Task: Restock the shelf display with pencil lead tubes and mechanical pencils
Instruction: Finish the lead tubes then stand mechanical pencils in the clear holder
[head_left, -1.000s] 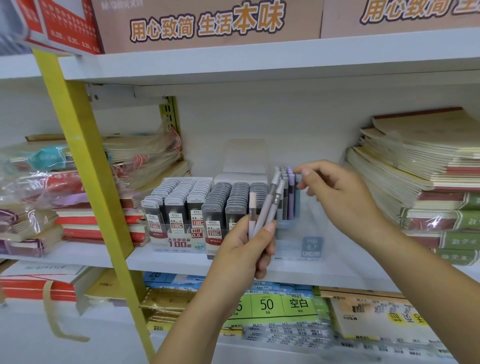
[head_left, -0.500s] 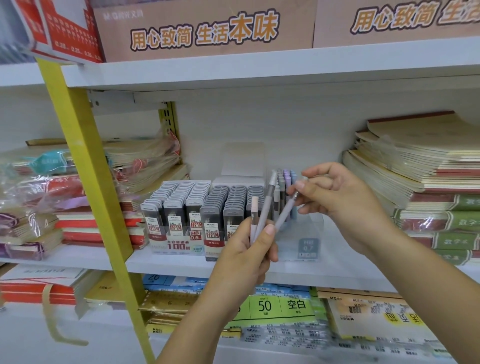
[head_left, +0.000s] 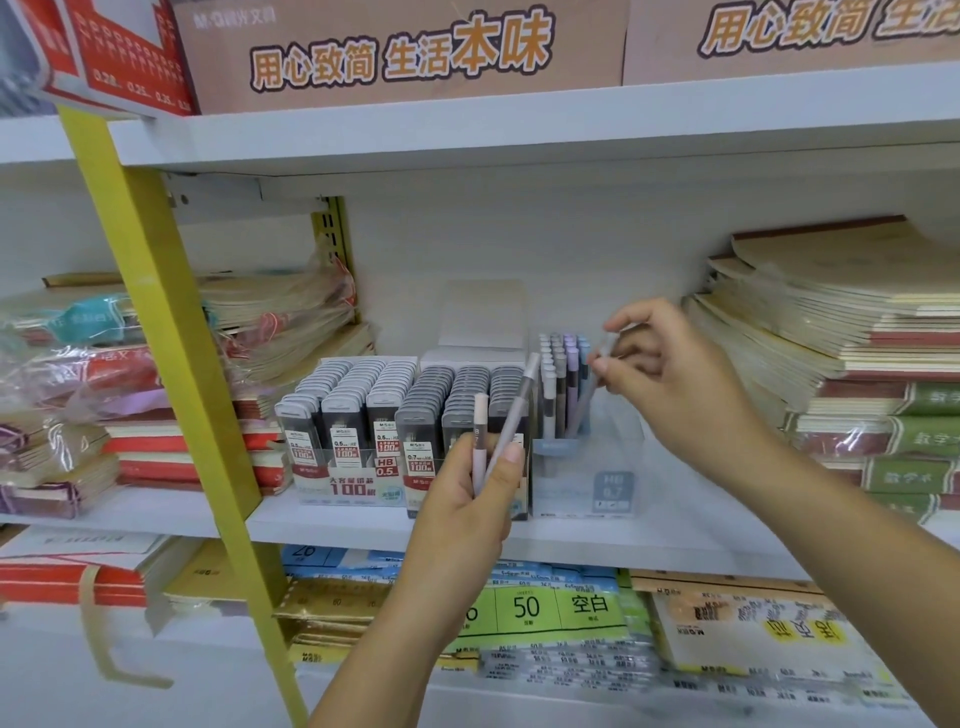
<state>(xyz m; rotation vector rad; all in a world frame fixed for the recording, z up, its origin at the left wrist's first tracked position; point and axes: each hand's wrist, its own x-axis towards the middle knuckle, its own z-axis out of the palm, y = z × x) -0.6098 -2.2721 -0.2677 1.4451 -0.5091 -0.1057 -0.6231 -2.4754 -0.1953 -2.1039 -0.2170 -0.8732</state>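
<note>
My left hand (head_left: 475, 499) grips two mechanical pencils (head_left: 498, 421), one pink-capped and one grey, upright in front of the lead tube display (head_left: 395, 410). That display holds several rows of dark lead tubes on the white shelf (head_left: 322, 514). My right hand (head_left: 675, 384) pinches the top of one grey mechanical pencil (head_left: 589, 395), whose tip is down inside the clear pencil holder (head_left: 592, 467). Several pastel pencils (head_left: 558, 379) stand upright in the back of that holder.
Stacks of notebooks (head_left: 852, 364) fill the shelf to the right, wrapped notebook packs (head_left: 130, 384) the left. A yellow upright post (head_left: 171, 389) crosses the left foreground. Paper packs (head_left: 545, 608) lie on the lower shelf; cardboard boxes (head_left: 405, 52) sit above.
My right hand took one pencil from the bunch in my left hand and carried it right and up, lowering its tip into the clear holder. My left hand now holds two pencils.
</note>
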